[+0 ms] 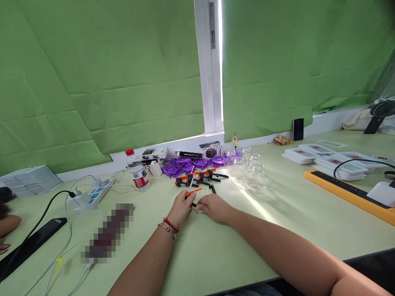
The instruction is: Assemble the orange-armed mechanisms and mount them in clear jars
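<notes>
Left hand grips one orange strip; perhaps six jars stand near.

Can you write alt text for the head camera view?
A person's left hand holds a small orange and black piece at a pale green table, the right hand close beside it. Beyond them are black and orange pieces, purple parts, clear jars and a red-capped bottle.

Pale green table: black-and-orange parts, purple discs, clear jars, red-capped bottle, power strip.
</notes>
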